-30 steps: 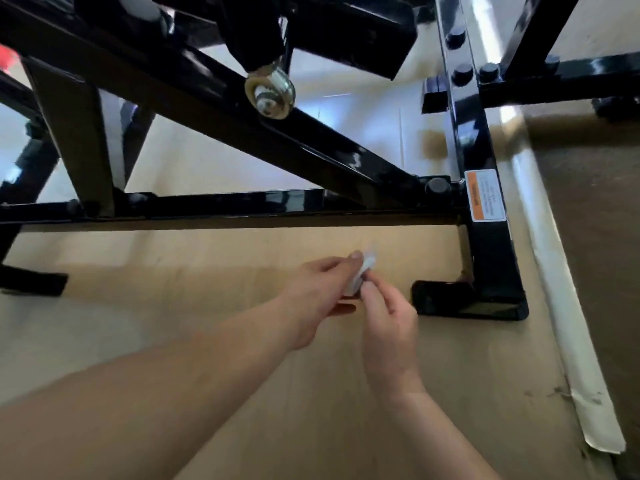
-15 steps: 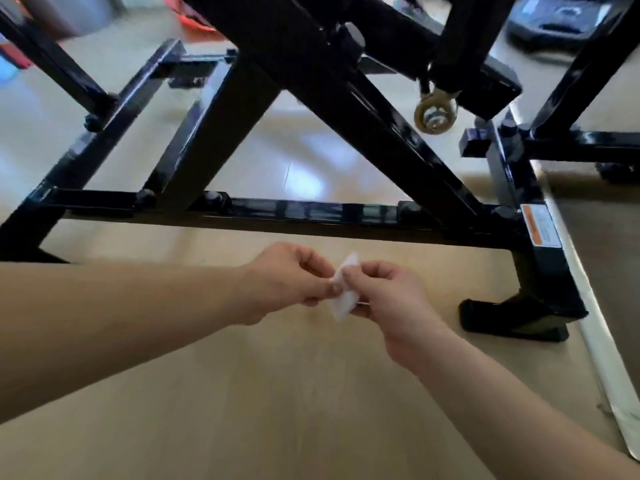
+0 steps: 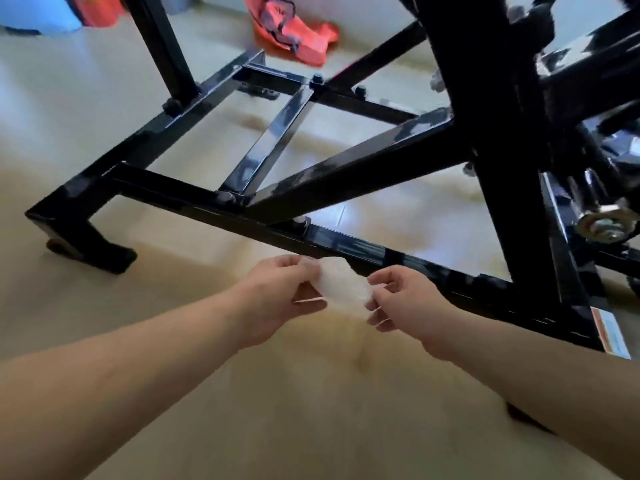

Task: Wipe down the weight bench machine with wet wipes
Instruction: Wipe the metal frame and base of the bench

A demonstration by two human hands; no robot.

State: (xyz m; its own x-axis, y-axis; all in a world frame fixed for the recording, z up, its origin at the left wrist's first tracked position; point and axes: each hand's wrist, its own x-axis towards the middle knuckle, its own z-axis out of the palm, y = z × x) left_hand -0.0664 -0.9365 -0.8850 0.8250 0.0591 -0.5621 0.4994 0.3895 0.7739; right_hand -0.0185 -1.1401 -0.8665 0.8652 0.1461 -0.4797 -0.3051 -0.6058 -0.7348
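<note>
Wet wipe (image 3: 343, 285) — small, white, slightly crumpled and blurred — is stretched between both hands above the tan floor (image 3: 311, 410), just in front of the weight bench machine's (image 3: 346, 245) glossy black lower bar. The left hand (image 3: 280, 299) pinches its left edge between thumb and fingertips; the right hand (image 3: 408, 308) grips the right edge, fingers curled. Both forearms reach forward — converging at the wipe.
</note>
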